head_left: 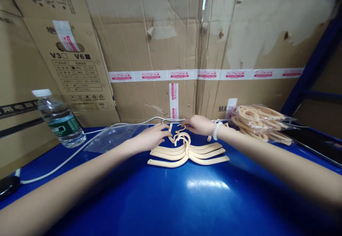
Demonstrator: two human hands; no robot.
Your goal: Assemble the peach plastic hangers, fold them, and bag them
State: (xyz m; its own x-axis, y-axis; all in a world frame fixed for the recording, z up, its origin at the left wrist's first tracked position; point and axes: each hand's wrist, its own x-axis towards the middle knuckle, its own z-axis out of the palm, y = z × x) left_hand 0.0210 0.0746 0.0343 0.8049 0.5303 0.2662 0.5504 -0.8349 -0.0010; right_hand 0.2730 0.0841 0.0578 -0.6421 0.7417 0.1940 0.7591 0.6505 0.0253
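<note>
The hangers [171, 164] lie on the blue table [171, 200], close to the middle of its far edge, stacked in an overlapping row with their pale arms spread toward the left and right edges and their curved hooks pointing to the far edge. The left hand [156, 136] reaches in over the left side of the stack, palm down, its fingertips at a loose pale piece [170, 136] just beyond the arms; whether it grips the piece or only touches it, I cannot tell. The right hand [199, 125], a beaded bracelet [216, 131] at its wrist, is beyond the hooks near the far edge, fingers bent down at a small hook [182, 129]; its grip is also too unclear to tell. More hangers in clear packs [256, 116] are piled toward the far right corner, with a black slab [317, 147] beside them along the right edge. Toward the far left corner stands a capped bottle [62, 122], and between it and the left hand a clear bag [112, 140] lies flat. A white cable [61, 163] runs from a black object [9, 187] at the left edge toward the far edge, where taped cardboard [149, 97] rises behind everything.
</note>
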